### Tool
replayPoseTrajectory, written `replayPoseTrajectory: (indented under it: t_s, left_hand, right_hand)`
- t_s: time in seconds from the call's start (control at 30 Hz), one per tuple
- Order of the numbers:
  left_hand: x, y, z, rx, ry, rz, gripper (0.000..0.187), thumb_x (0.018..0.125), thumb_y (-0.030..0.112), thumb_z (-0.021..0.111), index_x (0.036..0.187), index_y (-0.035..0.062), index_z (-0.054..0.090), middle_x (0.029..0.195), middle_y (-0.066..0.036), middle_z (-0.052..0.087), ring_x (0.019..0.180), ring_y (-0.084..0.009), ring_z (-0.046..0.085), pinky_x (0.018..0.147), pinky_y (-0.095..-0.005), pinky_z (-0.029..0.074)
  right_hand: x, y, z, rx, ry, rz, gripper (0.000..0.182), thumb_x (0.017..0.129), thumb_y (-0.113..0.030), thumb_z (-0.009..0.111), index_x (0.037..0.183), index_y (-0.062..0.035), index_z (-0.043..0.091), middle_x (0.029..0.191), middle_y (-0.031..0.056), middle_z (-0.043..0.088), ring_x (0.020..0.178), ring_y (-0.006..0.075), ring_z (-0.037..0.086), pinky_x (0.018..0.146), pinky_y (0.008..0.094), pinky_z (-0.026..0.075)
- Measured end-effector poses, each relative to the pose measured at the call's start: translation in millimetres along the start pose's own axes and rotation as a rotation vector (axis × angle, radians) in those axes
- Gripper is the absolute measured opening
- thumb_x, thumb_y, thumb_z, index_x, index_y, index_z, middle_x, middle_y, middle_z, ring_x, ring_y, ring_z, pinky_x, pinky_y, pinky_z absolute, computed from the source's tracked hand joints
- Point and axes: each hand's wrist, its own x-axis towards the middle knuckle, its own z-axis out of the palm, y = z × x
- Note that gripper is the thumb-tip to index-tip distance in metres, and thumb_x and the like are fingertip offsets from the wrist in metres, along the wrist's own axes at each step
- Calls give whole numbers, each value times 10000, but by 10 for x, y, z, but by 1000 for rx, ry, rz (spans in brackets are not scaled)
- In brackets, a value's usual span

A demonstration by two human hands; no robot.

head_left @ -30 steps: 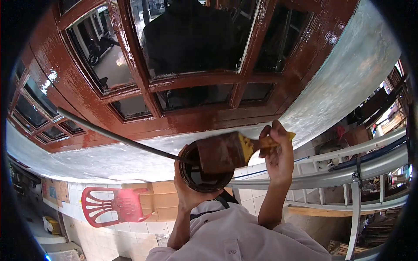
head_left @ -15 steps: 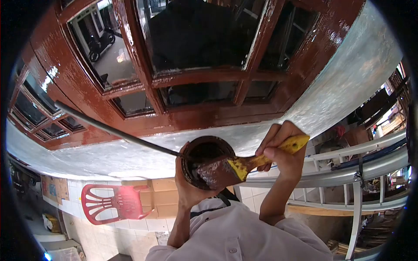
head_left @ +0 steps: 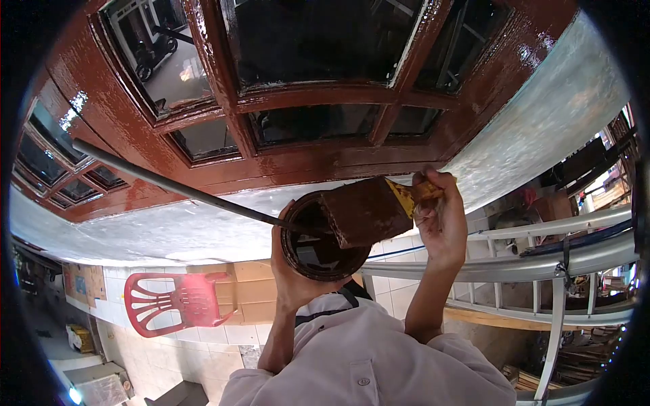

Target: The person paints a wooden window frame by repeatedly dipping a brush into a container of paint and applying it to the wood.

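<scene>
Big glossy brown window frame [head_left: 291,169] fills the top, and the paint can [head_left: 318,237] sits just under its bottom rail, left hand [head_left: 288,271] wrapped round it, fingers mostly hidden behind. Brush [head_left: 369,210] was dipped in the can half a second ago; now it's lifted over the rim, right hand [head_left: 443,220] pinching the yellow handle, mostly covered.

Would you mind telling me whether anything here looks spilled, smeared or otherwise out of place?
Nothing is spilled. The paint can in the left hand sits level, and the loaded brush in the right hand is over it. The one untidy detail: whitish smears along the glass edges of the window frame.
</scene>
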Motion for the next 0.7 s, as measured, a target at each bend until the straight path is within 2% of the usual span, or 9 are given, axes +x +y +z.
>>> replayPoseTrajectory:
  t_s: [0.23, 0.37, 0.5, 0.6, 0.7]
  left_hand:
    - [-11, -31, 21, -41, 3, -6, 1139, 427, 179, 860, 1342, -16, 209, 1223, -170, 463, 1116, -264, 487, 957, -370, 410]
    - [-51, -58, 5, -28, 11, 6, 1146, 428, 188, 863, 1343, -16, 205, 1221, -171, 464, 1116, -265, 488, 955, -374, 410]
    - [-21, -64, 18, -32, 0, 63, 1134, 431, 183, 859, 1340, -15, 212, 1211, -170, 470, 1104, -268, 497, 945, -378, 418]
    - [-11, 5, 37, -50, 6, 43, 1119, 433, 170, 851, 1337, -14, 218, 1200, -167, 480, 1096, -264, 504, 940, -374, 423]
    - [8, 9, 57, -86, 12, 22, 1104, 437, 157, 841, 1335, -10, 222, 1192, -163, 488, 1091, -255, 509, 937, -366, 427]
  right_hand:
    - [27, 24, -50, 198, 49, 200, 102, 839, -111, 562, 795, -20, 571, 649, 34, 592, 450, 37, 515, 412, 121, 466]
    - [-23, -8, -14, 407, -66, 170, 93, 849, -91, 562, 787, -29, 528, 704, 69, 580, 492, 65, 540, 471, 127, 525]
    - [-103, -70, 22, 561, -110, 80, 115, 862, -102, 549, 785, -20, 525, 703, 71, 579, 529, 78, 550, 486, 141, 530]
    - [-140, -87, -14, 548, -62, 167, 104, 860, -96, 548, 789, -22, 530, 708, 74, 579, 529, 78, 547, 468, 139, 517]
    - [-222, -47, -32, 492, -71, 140, 68, 849, -78, 556, 814, -23, 534, 715, 69, 580, 527, 75, 544, 464, 137, 513]
